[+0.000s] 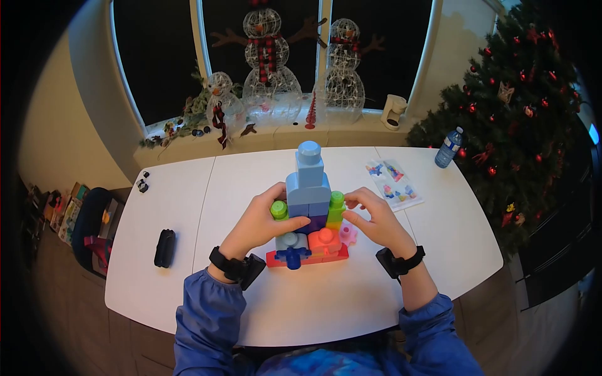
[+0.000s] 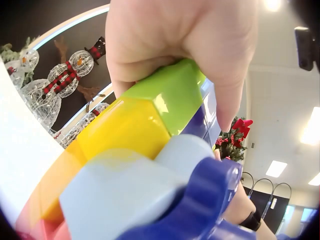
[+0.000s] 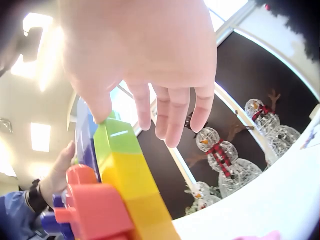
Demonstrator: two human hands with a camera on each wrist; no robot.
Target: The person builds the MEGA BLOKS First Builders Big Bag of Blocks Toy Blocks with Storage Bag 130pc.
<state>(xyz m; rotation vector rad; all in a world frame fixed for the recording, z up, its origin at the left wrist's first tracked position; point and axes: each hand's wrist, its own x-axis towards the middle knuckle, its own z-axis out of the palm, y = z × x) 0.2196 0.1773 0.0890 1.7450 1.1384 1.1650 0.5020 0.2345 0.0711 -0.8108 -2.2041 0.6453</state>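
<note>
A tower of toy blocks stands on a red base [image 1: 343, 254], its tall middle column of light blue blocks [image 1: 308, 188] over dark blue ones. My left hand [image 1: 258, 219] grips the left side, fingers round a green block [image 2: 180, 95] above a yellow block [image 2: 125, 127], the thumb reaching across the front. At the right side my right hand [image 1: 378, 219] has its thumb at a green block [image 3: 115, 137], the other fingers extended and apart from it. Low in front are a coral block [image 1: 325, 239], a grey-blue block [image 1: 290, 242] and a dark blue gear-shaped piece [image 1: 293, 257].
A pink gear-shaped piece [image 1: 348, 234] lies right of the tower. Farther right are a picture sheet [image 1: 395, 185] and a water bottle [image 1: 448, 148]. A black case [image 1: 165, 248] lies on the white table [image 1: 251, 319] at left, with small black items [image 1: 143, 185] behind it.
</note>
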